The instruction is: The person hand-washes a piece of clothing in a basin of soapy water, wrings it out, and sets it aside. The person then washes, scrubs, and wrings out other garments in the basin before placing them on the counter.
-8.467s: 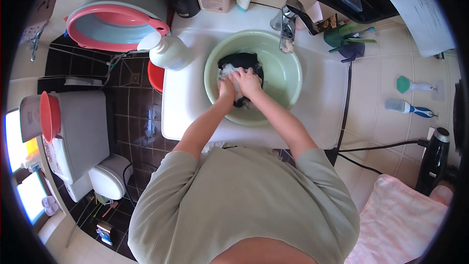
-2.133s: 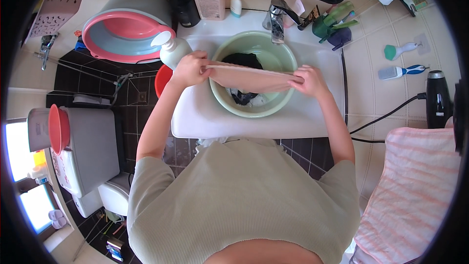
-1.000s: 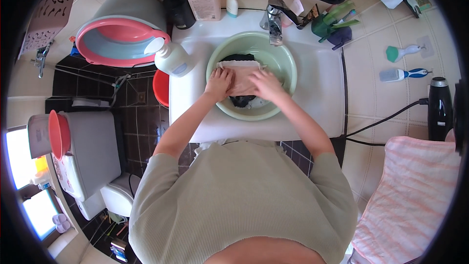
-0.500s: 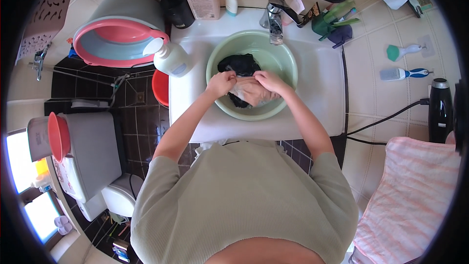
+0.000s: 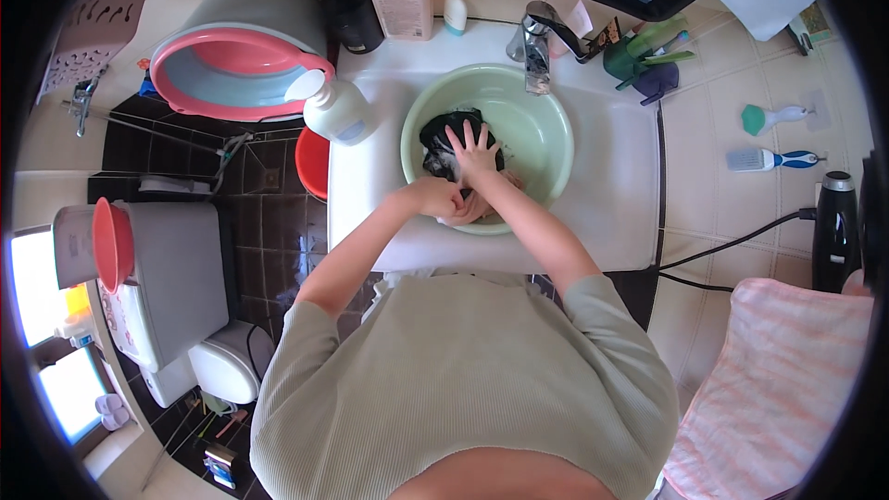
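Observation:
A pale green basin point(image 5: 548, 171) sits on the white sink, holding a wet black cloth point(image 5: 440, 134) with some suds on it. My right hand point(image 5: 478, 159) lies over the black cloth, fingers spread. Closer to me, my left hand point(image 5: 433, 196) is closed at the basin's near rim, on a beige cloth point(image 5: 477, 211) bunched there. Both forearms partly cover the beige cloth.
A chrome faucet point(image 5: 537, 51) stands behind the basin. At its left is a white pump bottle point(image 5: 335, 111), beside a large pink-rimmed tub point(image 5: 222, 116). A green toothbrush cup point(image 5: 619, 60) stands at the back right of the white sink point(image 5: 616, 176).
My right hand has let go of the beige cloth and spread over the black cloth. My left hand has moved nearer to me, drawing the beige cloth toward the near rim.

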`<action>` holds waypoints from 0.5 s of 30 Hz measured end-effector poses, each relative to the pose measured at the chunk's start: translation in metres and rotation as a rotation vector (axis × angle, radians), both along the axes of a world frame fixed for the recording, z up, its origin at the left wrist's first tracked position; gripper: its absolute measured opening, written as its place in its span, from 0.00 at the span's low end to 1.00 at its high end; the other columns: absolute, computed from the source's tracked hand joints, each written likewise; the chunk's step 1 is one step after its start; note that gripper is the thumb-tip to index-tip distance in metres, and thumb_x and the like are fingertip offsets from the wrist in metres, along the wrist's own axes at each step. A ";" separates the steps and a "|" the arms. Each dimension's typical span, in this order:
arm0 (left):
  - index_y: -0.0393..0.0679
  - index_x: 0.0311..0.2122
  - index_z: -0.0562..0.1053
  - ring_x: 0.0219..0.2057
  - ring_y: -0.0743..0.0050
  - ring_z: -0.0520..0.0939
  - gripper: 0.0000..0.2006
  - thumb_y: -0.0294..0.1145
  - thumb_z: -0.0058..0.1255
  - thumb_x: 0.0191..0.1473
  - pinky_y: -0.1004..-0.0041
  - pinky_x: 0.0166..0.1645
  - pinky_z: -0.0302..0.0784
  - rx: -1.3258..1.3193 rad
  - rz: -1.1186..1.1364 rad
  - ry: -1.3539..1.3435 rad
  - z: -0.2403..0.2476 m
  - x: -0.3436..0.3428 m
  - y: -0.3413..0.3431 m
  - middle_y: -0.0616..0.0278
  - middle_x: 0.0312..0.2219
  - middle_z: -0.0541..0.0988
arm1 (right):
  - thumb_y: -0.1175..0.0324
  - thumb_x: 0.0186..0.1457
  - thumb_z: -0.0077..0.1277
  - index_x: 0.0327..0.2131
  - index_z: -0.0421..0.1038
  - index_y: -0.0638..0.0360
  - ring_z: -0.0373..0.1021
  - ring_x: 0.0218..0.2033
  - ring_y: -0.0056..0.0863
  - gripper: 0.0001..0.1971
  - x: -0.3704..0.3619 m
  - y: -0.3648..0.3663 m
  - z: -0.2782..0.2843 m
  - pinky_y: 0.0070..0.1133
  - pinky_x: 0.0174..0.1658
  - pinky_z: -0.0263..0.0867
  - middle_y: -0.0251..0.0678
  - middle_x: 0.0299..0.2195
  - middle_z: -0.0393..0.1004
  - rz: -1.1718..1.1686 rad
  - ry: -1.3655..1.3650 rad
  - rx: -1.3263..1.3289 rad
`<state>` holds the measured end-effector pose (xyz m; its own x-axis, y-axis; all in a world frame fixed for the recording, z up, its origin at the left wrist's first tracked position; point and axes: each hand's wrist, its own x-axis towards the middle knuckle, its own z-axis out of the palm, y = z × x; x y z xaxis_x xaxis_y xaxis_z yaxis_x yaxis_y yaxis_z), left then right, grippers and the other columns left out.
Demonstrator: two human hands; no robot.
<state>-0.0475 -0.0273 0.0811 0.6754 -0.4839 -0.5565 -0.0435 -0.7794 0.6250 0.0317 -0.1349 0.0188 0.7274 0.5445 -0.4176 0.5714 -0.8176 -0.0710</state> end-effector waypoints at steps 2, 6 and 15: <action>0.50 0.24 0.75 0.26 0.58 0.76 0.10 0.39 0.43 0.40 0.65 0.31 0.69 0.012 0.043 -0.001 0.005 -0.003 0.000 0.57 0.22 0.76 | 0.59 0.25 0.64 0.57 0.35 0.31 0.37 0.57 0.51 0.56 -0.001 0.003 -0.009 0.54 0.50 0.45 0.36 0.58 0.37 0.067 -0.051 -0.118; 0.47 0.25 0.74 0.28 0.56 0.75 0.10 0.36 0.42 0.40 0.63 0.33 0.69 0.116 0.129 -0.131 -0.008 -0.002 0.005 0.55 0.23 0.75 | 0.63 0.34 0.57 0.49 0.54 0.39 0.51 0.51 0.49 0.35 0.001 0.007 -0.038 0.44 0.41 0.61 0.36 0.51 0.50 0.013 -0.155 0.093; 0.45 0.27 0.73 0.30 0.54 0.75 0.10 0.36 0.41 0.42 0.61 0.35 0.68 0.114 0.160 -0.178 -0.015 -0.009 0.005 0.53 0.26 0.75 | 0.68 0.32 0.51 0.31 0.72 0.51 0.70 0.31 0.40 0.15 0.025 0.000 -0.025 0.31 0.36 0.66 0.42 0.29 0.72 -0.224 -0.071 0.445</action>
